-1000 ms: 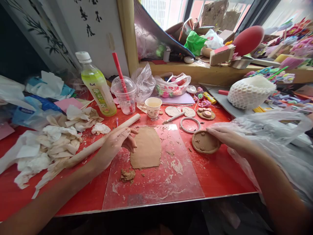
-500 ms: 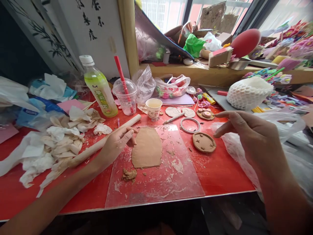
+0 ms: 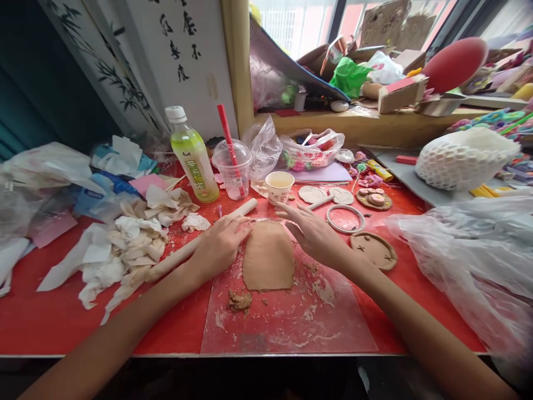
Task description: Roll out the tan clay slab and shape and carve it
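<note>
A flat slab of brown clay (image 3: pixel 268 258) lies on a clear board (image 3: pixel 287 333) in front of me. My left hand (image 3: pixel 222 241) rests by the slab's upper left edge, fingers extended and close together; whether they touch the clay I cannot tell. Beneath and beside that hand runs a long wooden rolling pin (image 3: pixel 179 256). Over the slab's upper right corner hovers my right hand (image 3: pixel 312 233), open, its fingers apart and pointing toward the paper cup (image 3: pixel 280 188). A crumbly lump of clay (image 3: pixel 240 300) sits below the slab's lower left corner.
To the right are a round clay piece with a raised rim (image 3: pixel 375 253), a pale ring (image 3: pixel 345 219) and a plastic bag (image 3: pixel 462 255). Crumpled tissues (image 3: pixel 133 244) cover the left side. A drink bottle (image 3: pixel 194 161) and plastic cup (image 3: pixel 233 169) stand behind.
My right hand has swung left from the right side to the slab's upper right corner. My left hand stays by the slab's left edge. The view has shifted slightly.
</note>
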Motion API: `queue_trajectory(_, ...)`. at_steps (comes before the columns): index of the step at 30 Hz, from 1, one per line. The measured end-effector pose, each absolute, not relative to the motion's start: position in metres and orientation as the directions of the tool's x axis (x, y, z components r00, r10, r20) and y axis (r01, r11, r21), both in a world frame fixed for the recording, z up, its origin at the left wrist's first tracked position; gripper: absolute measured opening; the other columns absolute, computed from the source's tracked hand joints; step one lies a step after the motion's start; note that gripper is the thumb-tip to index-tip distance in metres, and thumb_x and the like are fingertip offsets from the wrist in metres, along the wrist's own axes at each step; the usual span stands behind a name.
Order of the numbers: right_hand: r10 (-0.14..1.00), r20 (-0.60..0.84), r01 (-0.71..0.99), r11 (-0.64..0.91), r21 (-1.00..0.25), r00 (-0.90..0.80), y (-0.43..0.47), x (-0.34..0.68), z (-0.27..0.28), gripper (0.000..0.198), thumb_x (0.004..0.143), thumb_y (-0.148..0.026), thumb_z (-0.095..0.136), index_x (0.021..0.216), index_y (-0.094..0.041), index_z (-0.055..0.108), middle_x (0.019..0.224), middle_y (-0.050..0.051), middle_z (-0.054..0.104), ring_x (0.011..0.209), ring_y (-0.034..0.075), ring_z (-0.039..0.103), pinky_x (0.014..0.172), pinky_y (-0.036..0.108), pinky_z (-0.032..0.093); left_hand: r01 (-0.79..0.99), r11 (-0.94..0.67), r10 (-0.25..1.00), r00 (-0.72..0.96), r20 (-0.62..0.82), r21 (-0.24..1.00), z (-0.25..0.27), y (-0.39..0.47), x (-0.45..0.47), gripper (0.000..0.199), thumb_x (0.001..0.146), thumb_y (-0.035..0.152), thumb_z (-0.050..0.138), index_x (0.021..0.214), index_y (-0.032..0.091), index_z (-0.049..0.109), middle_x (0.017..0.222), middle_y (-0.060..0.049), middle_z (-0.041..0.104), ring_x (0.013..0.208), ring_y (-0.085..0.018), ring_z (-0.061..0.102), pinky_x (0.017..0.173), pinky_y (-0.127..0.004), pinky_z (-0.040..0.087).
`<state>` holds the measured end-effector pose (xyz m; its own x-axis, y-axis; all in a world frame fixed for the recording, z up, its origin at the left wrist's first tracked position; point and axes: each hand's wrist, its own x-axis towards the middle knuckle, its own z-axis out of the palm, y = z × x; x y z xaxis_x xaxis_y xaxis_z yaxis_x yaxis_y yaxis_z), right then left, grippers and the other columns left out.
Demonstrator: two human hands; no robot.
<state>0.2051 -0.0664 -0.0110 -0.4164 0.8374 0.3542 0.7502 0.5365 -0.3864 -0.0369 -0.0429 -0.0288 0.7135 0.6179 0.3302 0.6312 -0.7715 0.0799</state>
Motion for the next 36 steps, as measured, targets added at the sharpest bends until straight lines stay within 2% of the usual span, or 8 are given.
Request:
queue_trajectory(3,0.79,0.373,0.798,0.575,-0.179,-0.486,-0.067,0.213,-0.024,0.047,0.093,-0.023,0.031,0.138,-0.01,0.03,0.133,0.014,0.048,0.124,0.021,0.044,0.106,0.048,0.029,0.645,-0.764,0.617,0.725,0.307,0.013,-0.031,-0.042,-0.038,0.043,0.084,0.005,0.038,0.124,0.017,0.049,0.133,-0.011,0.045,0.125,-0.025,0.036,0.104,-0.049,0.033)
queue_trajectory(5,0.764,0.378,0.806,0.587,-0.074,-0.522,-0.066,0.215,-0.029,0.046,0.093,-0.023,0.031,0.136,-0.007,0.032,0.134,0.015,0.047,0.124,0.022,0.043,0.107,0.048,0.028,0.669,-0.743,0.637,0.711,0.297,-0.009,-0.031,-0.04,-0.038,0.045,0.084,0.004,0.037,0.126,0.017,0.048,0.138,-0.011,0.038,0.126,-0.026,0.033,0.105,-0.05,0.03)
queue_trajectory(10,0.747,0.391,0.82,0.571,0.037,-0.538,-0.065,0.212,-0.035,0.043,0.093,-0.025,0.032,0.131,-0.005,0.039,0.128,0.015,0.053,0.121,0.022,0.047,0.106,0.046,0.03,0.662,-0.749,0.625,0.719,0.304,-0.027,-0.028,-0.03,-0.035,0.047,0.084,0.002,0.038,0.125,0.02,0.048,0.146,-0.008,0.027,0.13,-0.026,0.028,0.106,-0.051,0.026)
queue_trajectory(16,0.731,0.426,0.823,0.565,0.058,-0.533,-0.067,0.212,-0.038,0.042,0.093,-0.024,0.033,0.13,-0.007,0.041,0.122,0.014,0.058,0.116,0.022,0.051,0.104,0.044,0.032,0.672,-0.741,0.631,0.702,0.33,-0.012,-0.026,-0.029,-0.028,0.039,0.085,0.005,0.037,0.118,0.019,0.054,0.145,-0.006,0.03,0.128,-0.026,0.03,0.106,-0.049,0.025)
queue_trajectory(21,0.718,0.449,0.821,0.568,0.064,-0.532,-0.07,0.21,-0.036,0.039,0.093,-0.025,0.035,0.127,-0.007,0.044,0.113,0.012,0.062,0.107,0.021,0.056,0.101,0.042,0.034,0.712,-0.7,0.634,0.658,0.406,-0.061,-0.03,-0.025,-0.032,0.026,0.089,0.014,0.039,0.104,0.014,0.06,0.119,-0.009,0.056,0.118,-0.024,0.039,0.103,-0.046,0.028)
queue_trajectory(27,0.708,0.476,0.828,0.556,0.08,-0.521,-0.074,0.208,-0.03,0.037,0.092,-0.025,0.037,0.122,-0.008,0.049,0.103,0.012,0.066,0.098,0.021,0.059,0.096,0.04,0.038,0.72,-0.69,0.64,0.652,0.406,-0.069,-0.035,-0.019,-0.033,0.023,0.091,0.025,0.041,0.092,0.014,0.061,0.106,-0.01,0.06,0.111,-0.025,0.043,0.097,-0.044,0.033)
queue_trajectory(32,0.722,0.493,0.84,0.541,0.035,-0.485,-0.075,0.209,-0.029,0.036,0.091,-0.023,0.037,0.122,-0.009,0.049,0.1,0.012,0.067,0.096,0.022,0.06,0.093,0.041,0.041,0.693,-0.72,0.619,0.671,0.407,-0.048,-0.033,-0.022,-0.035,0.024,0.091,0.019,0.038,0.101,0.014,0.059,0.104,-0.009,0.06,0.106,-0.023,0.047,0.096,-0.043,0.033)
queue_trajectory(36,0.711,0.485,0.786,0.614,-0.075,-0.509,-0.078,0.208,-0.027,0.042,0.091,-0.019,0.035,0.133,-0.011,0.037,0.107,0.009,0.067,0.097,0.018,0.062,0.101,0.041,0.036,0.552,-0.833,0.5,0.779,0.379,-0.035,-0.028,-0.028,-0.04,0.031,0.089,0.01,0.038,0.107,0.021,0.06,0.114,-0.006,0.059,0.115,-0.021,0.043,0.099,-0.042,0.032)
